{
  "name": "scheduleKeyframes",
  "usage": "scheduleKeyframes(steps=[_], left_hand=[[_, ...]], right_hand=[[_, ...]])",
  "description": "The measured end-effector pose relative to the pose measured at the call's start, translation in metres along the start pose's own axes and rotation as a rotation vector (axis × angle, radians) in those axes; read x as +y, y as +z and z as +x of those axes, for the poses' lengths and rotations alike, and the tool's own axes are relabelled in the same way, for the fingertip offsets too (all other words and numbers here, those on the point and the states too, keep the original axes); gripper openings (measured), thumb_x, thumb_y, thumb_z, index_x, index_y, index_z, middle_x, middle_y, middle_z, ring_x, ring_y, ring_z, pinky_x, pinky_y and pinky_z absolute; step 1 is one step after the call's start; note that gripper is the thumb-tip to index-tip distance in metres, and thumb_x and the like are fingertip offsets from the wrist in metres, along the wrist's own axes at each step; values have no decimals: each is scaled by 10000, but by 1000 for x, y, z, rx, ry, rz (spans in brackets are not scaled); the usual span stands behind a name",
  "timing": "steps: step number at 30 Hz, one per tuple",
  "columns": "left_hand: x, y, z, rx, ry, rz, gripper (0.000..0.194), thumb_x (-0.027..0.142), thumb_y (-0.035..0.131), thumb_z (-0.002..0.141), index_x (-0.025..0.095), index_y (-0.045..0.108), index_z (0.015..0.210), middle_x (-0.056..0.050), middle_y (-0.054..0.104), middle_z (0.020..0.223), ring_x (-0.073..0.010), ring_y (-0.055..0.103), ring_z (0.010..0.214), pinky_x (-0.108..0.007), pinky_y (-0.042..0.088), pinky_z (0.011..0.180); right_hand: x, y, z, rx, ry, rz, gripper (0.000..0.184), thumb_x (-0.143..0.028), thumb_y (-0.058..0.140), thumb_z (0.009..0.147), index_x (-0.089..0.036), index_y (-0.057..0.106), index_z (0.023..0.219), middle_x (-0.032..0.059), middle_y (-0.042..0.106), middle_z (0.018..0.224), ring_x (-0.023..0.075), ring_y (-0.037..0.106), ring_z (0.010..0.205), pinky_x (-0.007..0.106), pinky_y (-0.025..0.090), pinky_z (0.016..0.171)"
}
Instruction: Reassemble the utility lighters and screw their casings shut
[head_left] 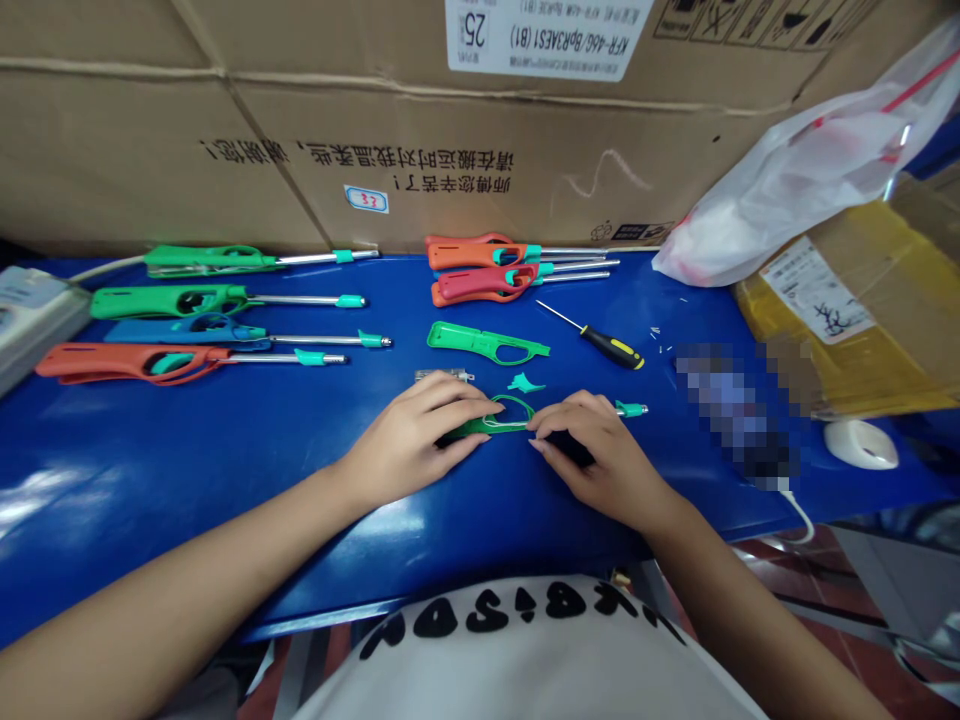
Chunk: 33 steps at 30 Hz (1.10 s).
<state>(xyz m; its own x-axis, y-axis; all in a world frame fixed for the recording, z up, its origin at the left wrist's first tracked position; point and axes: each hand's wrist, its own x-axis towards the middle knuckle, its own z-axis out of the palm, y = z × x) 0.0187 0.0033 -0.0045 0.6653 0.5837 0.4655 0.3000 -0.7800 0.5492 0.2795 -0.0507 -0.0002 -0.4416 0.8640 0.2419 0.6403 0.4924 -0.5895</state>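
Both hands are on a long-nosed lighter's green half shell point(516, 427), in which a thin white wire shows. My left hand point(435, 420) has its fingers and thumb closed around the handle end. At the nozzle end, my right hand point(592, 445) pinches with thumb and fingertips. Beyond this hand the metal tube ends in a teal tip point(631, 409). Behind the hands lie a loose teal trigger point(526, 383) and the other green half shell point(484, 343). A clear part with a metal end point(469, 377) peeks out behind my left fingers, mostly hidden.
A yellow-and-black screwdriver point(615, 347) lies at the right, near tiny screws point(660, 341). Several lighters point(180, 300) lie at the left, and orange and red ones point(487, 283) at the back. A cardboard box point(300, 110) walls the far edge. A white mouse point(861, 443) sits far right.
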Motion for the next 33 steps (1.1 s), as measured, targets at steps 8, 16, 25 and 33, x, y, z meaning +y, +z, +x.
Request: scheduleKeyframes(steps=[8, 16, 25, 33], left_hand=[[-1, 0, 0, 15, -9, -11, 374, 185, 705, 936, 196, 641, 1305, -91, 710, 1129, -210, 655, 1065, -395, 540, 988], [0, -2, 0, -32, 44, 51, 342, 178, 658, 961, 218, 634, 1300, -84, 722, 1164, -215, 658, 1085, -433, 530, 1024], [-2, -2, 0, -41, 57, 23, 335, 166, 646, 969, 206, 627, 1301, -86, 712, 1169, -207, 662, 1092, -413, 516, 1040], [0, -3, 0, -84, 26, 17, 294, 185, 632, 974, 192, 651, 1267, -88, 716, 1153, -209, 657, 1080, -428, 512, 1046]], right_hand=[[-1, -1, 0, 1, -49, -26, 79, -164, 600, 974, -238, 582, 997, 21, 715, 1038, 190, 604, 930, 370, 386, 820], [-6, -1, 1, -9, -104, -122, 145, -119, 559, 959, -232, 605, 1036, 37, 709, 1061, 184, 562, 881, 372, 380, 781], [-5, -10, 21, 116, 30, -93, 175, -139, 542, 964, -240, 637, 1071, 66, 679, 1050, 220, 640, 980, 391, 496, 858], [13, -8, 44, 34, 153, -214, 95, -222, 676, 907, -234, 650, 998, 60, 662, 1082, 241, 660, 1012, 383, 535, 833]])
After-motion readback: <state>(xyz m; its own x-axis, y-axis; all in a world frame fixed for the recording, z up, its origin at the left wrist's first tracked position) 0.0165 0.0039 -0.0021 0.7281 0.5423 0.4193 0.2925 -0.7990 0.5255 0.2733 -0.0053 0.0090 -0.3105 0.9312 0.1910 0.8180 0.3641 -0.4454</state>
